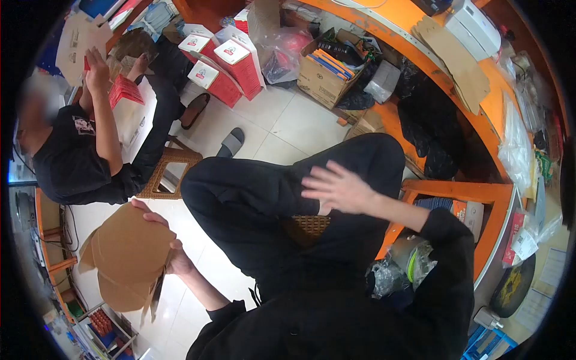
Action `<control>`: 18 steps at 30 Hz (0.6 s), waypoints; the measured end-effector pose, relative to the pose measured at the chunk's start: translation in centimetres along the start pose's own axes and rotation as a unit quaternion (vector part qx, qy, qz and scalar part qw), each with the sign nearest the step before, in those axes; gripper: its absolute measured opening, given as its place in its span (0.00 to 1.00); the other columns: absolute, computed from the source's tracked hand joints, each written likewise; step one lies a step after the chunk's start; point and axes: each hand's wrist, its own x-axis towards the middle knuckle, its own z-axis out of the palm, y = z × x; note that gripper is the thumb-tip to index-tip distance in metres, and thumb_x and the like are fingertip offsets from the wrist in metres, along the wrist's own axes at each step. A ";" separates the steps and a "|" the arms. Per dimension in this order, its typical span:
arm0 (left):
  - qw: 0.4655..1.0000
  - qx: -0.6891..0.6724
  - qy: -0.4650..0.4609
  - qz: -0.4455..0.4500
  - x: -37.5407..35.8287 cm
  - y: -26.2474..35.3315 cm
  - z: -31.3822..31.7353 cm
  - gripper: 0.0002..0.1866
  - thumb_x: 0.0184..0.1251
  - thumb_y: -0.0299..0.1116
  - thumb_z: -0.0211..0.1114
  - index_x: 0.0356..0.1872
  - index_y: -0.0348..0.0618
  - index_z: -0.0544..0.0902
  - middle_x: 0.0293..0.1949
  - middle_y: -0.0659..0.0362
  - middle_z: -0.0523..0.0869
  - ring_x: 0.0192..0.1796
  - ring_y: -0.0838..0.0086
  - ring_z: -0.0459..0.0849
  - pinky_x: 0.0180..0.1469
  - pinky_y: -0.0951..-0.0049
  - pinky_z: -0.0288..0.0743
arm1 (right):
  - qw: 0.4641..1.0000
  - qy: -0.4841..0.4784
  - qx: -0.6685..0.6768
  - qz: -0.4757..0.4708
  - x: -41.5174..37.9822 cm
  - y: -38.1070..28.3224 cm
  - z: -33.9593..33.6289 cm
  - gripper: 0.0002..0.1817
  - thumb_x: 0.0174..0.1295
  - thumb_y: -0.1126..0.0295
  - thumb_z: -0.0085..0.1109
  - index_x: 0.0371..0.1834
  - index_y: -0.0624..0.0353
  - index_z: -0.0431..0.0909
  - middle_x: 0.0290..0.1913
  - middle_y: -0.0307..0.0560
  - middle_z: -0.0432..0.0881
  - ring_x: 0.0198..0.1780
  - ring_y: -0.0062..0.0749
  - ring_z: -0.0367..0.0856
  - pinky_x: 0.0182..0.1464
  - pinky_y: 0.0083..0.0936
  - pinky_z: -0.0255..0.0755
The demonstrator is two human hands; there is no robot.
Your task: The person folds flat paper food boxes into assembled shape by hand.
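A seated person is holding a flat cardboard blank (129, 258) out to the side over the tiled floor (282, 123), the left hand (174, 255) closing its fingers on the blank's edge. The right hand (337, 189) is hovering above the knee, fingers spread wide and holding nothing. The blank appears unfolded, so the step in hand looks like the start of folding; the next move would call for the free hand gripping the opposite flap. Across the floor, a co-worker (90, 150) is handling a red-and-white box (129, 108) beside stacked cartons (225, 63).
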 end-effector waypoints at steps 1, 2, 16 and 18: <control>1.000 0.004 -0.012 -0.008 0.2 -0.1 0.0 0.49 0.52 0.46 0.68 0.72 0.61 0.45 0.71 0.65 0.50 0.71 0.65 0.53 0.58 0.23 0.50 | 0.997 -0.032 -0.064 0.016 0.4 2.0 -1.5 0.24 0.53 0.53 0.59 0.55 0.40 0.76 0.61 0.43 0.72 0.66 0.34 0.65 0.69 0.45 0.51; 1.000 0.009 -0.018 -0.016 0.0 0.2 0.1 0.49 0.52 0.46 0.68 0.72 0.61 0.45 0.71 0.65 0.50 0.71 0.65 0.53 0.58 0.22 0.50 | 0.986 0.001 -0.011 0.164 0.1 3.5 -2.8 0.27 0.49 0.54 0.61 0.56 0.46 0.75 0.62 0.47 0.71 0.66 0.39 0.64 0.71 0.46 0.47; 0.999 -0.023 -0.016 -0.045 0.4 -0.6 -1.1 0.49 0.52 0.49 0.67 0.72 0.61 0.45 0.72 0.68 0.49 0.71 0.66 0.54 0.58 0.22 0.50 | 0.984 -0.106 0.043 0.136 2.5 1.8 -0.4 0.54 0.29 0.42 0.72 0.67 0.41 0.63 0.58 0.46 0.72 0.64 0.43 0.66 0.69 0.52 0.47; 0.998 -0.030 -0.019 -0.049 0.3 -0.4 -1.1 0.50 0.51 0.49 0.68 0.72 0.61 0.45 0.72 0.68 0.49 0.71 0.66 0.54 0.58 0.22 0.50 | 0.964 -0.187 0.024 0.186 3.8 4.1 -1.0 0.57 0.29 0.36 0.70 0.69 0.42 0.60 0.55 0.47 0.75 0.64 0.44 0.66 0.70 0.57 0.40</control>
